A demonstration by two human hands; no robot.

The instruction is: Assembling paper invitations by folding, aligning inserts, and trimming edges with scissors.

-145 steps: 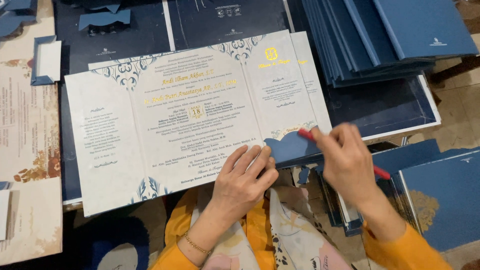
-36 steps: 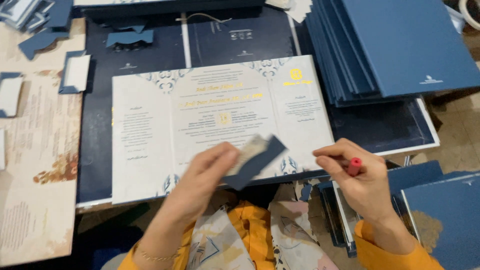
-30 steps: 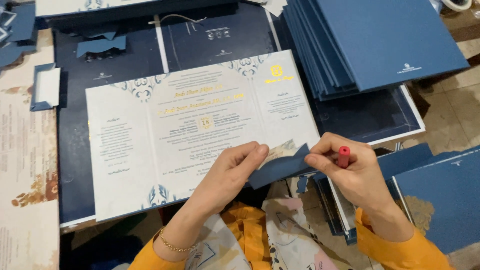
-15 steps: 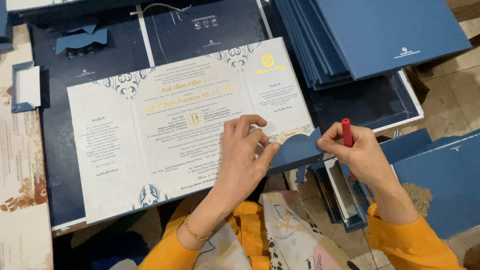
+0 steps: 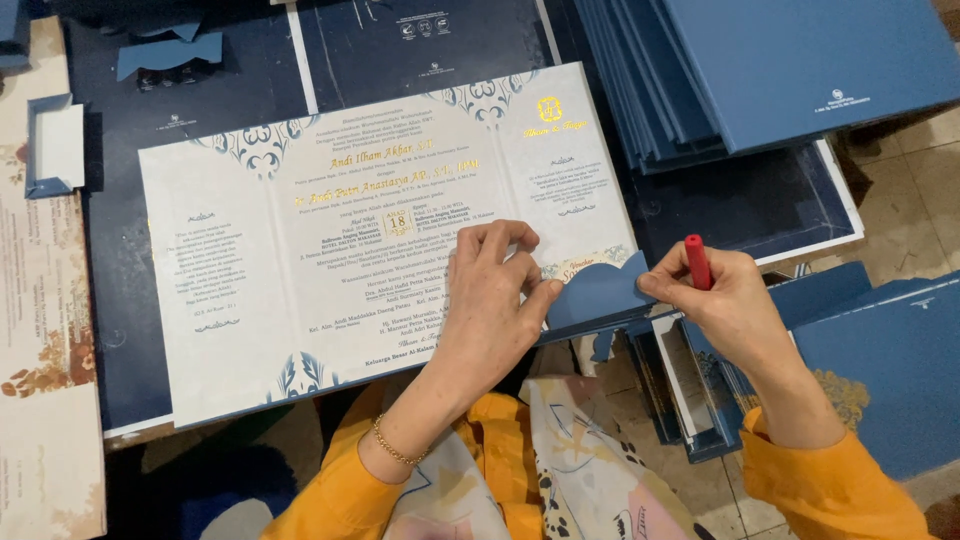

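An open three-panel card (image 5: 300,260), white inside with blue ornaments and gold lettering, lies flat in front of me. At its lower right corner sits a small blue shaped paper piece (image 5: 598,292). My left hand (image 5: 497,300) presses fingers down on the card and on the left edge of that blue piece. My right hand (image 5: 712,295) pinches the piece's right edge while holding a red stick-like tool (image 5: 697,262) upright between its fingers. A gold bracelet circles my left wrist.
A fanned stack of dark blue covers (image 5: 770,70) lies at the upper right. More blue covers (image 5: 880,350) sit at the right, and an upright batch (image 5: 690,385) stands below my right hand. Small blue cut pieces (image 5: 165,52) and a little box (image 5: 55,145) lie at the upper left.
The blue piece was held up in my left hand; now it lies pressed onto the card's lower right corner. My right hand has come in to its right edge, still holding the red tool.
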